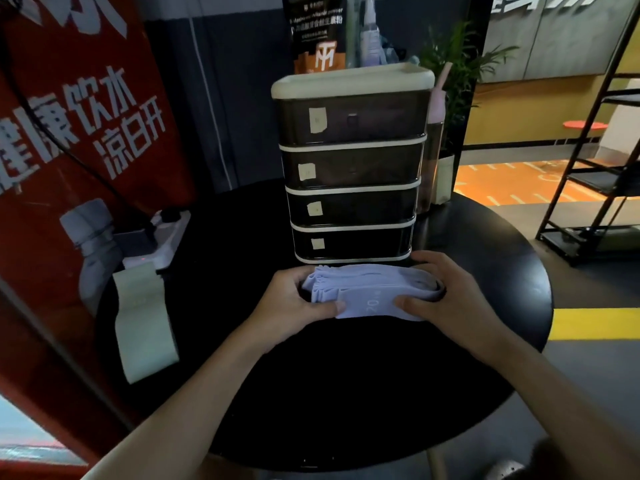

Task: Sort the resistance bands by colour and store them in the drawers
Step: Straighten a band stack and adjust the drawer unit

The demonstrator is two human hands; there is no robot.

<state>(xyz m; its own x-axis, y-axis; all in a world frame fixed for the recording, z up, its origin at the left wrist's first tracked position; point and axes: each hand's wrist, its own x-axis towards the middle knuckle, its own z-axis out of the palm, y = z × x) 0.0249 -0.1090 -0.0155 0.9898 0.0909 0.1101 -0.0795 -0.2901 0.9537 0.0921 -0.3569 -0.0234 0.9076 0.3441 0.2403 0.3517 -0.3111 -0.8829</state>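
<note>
A folded stack of pale lilac resistance bands (370,289) lies on the black round table (346,393), just in front of the drawer unit (353,168). My left hand (294,303) grips the stack's left end, thumb on top. My right hand (446,296) grips its right end, fingers round the back and thumb on the front. The drawer unit has several dark drawers with cream frames and small paper labels, all closed. A pale green band (143,320) lies flat at the table's left edge.
A white power strip (162,233) with a plugged adapter sits at the table's back left. A red banner (69,150) stands on the left. A pink bottle (434,133) and a plant stand behind the drawers. A black metal rack (595,168) is at the right.
</note>
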